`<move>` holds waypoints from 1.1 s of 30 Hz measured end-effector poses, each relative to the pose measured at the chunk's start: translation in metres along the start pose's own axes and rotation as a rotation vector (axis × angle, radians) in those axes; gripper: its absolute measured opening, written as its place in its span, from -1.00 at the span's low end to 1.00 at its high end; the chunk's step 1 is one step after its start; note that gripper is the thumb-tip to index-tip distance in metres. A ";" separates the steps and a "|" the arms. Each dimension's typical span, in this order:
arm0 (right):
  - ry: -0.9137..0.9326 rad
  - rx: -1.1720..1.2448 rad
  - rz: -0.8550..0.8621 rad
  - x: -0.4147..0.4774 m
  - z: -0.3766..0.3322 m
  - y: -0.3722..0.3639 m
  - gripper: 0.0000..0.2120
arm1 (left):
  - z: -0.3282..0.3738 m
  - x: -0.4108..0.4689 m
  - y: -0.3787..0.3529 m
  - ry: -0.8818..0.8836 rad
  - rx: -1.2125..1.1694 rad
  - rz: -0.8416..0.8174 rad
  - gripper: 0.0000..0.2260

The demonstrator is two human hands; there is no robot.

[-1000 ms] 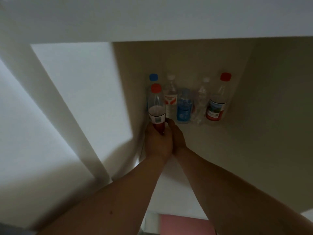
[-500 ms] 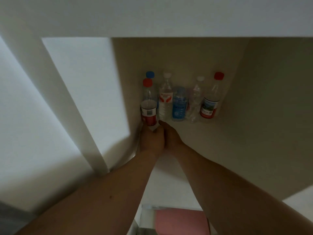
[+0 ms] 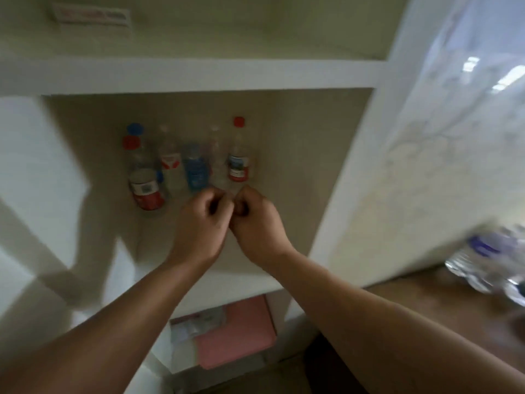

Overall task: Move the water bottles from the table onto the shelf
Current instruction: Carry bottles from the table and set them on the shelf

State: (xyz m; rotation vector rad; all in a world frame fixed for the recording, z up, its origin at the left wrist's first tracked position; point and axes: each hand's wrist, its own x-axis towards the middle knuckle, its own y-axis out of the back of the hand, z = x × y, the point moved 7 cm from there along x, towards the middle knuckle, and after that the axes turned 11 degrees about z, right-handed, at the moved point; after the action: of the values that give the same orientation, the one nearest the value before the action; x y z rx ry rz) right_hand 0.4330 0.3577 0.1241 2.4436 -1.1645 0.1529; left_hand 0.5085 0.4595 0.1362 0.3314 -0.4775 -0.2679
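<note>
Several water bottles stand in a row at the back of a white shelf compartment [image 3: 287, 223]. Furthest left and nearest me is a red-capped bottle with a red label [image 3: 145, 186], with a blue-capped bottle [image 3: 135, 128] behind it. Another red-capped bottle [image 3: 238, 155] ends the row on the right. My left hand [image 3: 203, 223] and my right hand [image 3: 257, 223] hover side by side in front of the row, fingers curled, holding nothing and touching no bottle. More clear bottles [image 3: 488, 260] lie blurred on the wooden table [image 3: 412, 294] at the right.
A white upright panel [image 3: 355, 177] separates the shelf from the table. The compartment below holds a pink folder [image 3: 235, 334] and papers. A shelf board [image 3: 181, 75] runs above the bottles, with a label strip [image 3: 91, 17] higher up.
Both hands have let go of the red-labelled bottle, which stays on the shelf, and have drawn back to the right. The view has pulled out, showing the table.
</note>
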 end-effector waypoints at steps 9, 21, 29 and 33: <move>-0.174 -0.333 0.156 -0.115 0.109 0.216 -0.65 | 0.066 -0.155 -0.170 -0.199 -0.084 -0.691 -0.80; -0.520 -0.479 0.358 -0.192 0.280 0.409 -0.80 | 0.101 -0.219 -0.352 -0.211 0.141 -0.876 -0.67; -0.636 -0.459 0.335 -0.163 0.393 0.496 -0.74 | 0.132 -0.251 -0.496 -0.198 0.242 -0.922 -0.72; -0.675 -0.468 0.349 -0.138 0.432 0.532 -0.74 | 0.158 -0.265 -0.561 -0.174 0.257 -0.939 -0.75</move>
State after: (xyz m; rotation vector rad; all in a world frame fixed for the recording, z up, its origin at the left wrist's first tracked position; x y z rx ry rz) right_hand -0.0968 -0.0226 -0.1283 1.8912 -1.6626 -0.8092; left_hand 0.1078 -0.0052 -0.0468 0.7807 -0.5019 -1.1603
